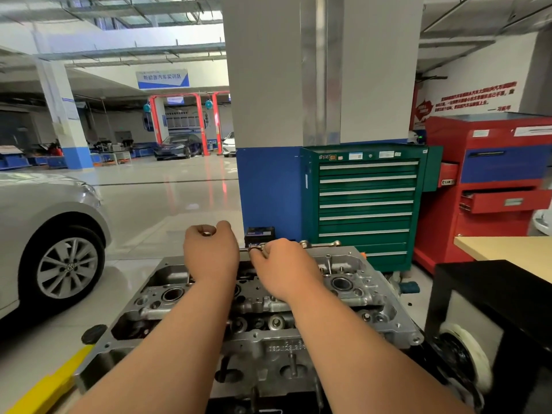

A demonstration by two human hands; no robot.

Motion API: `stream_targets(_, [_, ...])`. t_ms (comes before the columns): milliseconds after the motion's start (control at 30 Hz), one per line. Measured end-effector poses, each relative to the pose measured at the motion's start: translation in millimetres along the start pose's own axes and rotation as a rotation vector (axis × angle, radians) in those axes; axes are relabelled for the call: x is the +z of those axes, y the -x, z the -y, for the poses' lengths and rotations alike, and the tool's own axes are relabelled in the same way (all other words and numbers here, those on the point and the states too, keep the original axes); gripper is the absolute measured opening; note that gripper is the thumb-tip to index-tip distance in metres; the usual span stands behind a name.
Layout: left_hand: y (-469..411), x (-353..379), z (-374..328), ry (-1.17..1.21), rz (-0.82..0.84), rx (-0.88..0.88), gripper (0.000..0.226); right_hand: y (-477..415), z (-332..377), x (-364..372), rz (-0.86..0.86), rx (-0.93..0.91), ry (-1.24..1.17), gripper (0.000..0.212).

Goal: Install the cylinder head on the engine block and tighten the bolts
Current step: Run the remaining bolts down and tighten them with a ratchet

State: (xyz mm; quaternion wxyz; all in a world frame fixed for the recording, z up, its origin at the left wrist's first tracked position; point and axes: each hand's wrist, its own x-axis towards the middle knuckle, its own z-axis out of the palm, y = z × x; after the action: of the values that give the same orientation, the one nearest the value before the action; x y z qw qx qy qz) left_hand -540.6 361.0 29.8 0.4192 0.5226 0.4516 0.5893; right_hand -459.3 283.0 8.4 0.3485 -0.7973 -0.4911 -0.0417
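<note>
Arms reach out from the bottom edge, both bare, over a big grey cylinder head [268,312]. It lies flat in the low middle of the view, close to the person, with round holes and small shiny parts all over its top. What it sits on is mostly hidden under it. The left hand [210,255] is held up above the far edge of the cylinder head. Its fingers are curled in tight, and they pinch a small round metal piece [206,233] at the top of the fist. The right hand [285,265] is just beside the left one, a little lower. Its fingers are curled around one end of a long metal tool [321,244]. This tool lies sideways along the far edge of the cylinder head and sticks out to the right of the hand. The two hands are near each other but do not touch. Behind them a small dark box [260,233] shows by a thick pillar [268,186] that is blue low down and grey higher up. A green tool cabinet [366,204] with many drawers stands next to the pillar, and a red cabinet [493,198] stands to the right of it. A silver car [44,222] is parked on the left, well apart from the hands.
</note>
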Motion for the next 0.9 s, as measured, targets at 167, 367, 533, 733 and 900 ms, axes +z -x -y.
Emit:
stream_targets(167, [-37, -22, -5, -0.021, 0.497, -0.201, 0.035, -2, 0, -1, 0.023, 0.015, 0.006, 0.047])
stream_targets(367, [-12, -11, -2, -0.016, 0.176, -0.123, 0.023, 0, 2, -3, 0.028, 0.026, -0.006, 0.047])
stream_targets(533, [-8, -10, -4, -0.075, 0.175, -0.064, 0.020, 1, 3, -3, 0.030, 0.022, 0.017, 0.046])
stream_targets(733, [-30, -25, -12, -0.061, 0.471, -0.234, 0.028, 1, 4, -4, 0.036, 0.024, 0.006, 0.045])
stream_targets(900, [11, -2, 1, -0.088, 0.018, -0.046, 0.023, 2, 6, -5, 0.033, 0.019, 0.029, 0.046])
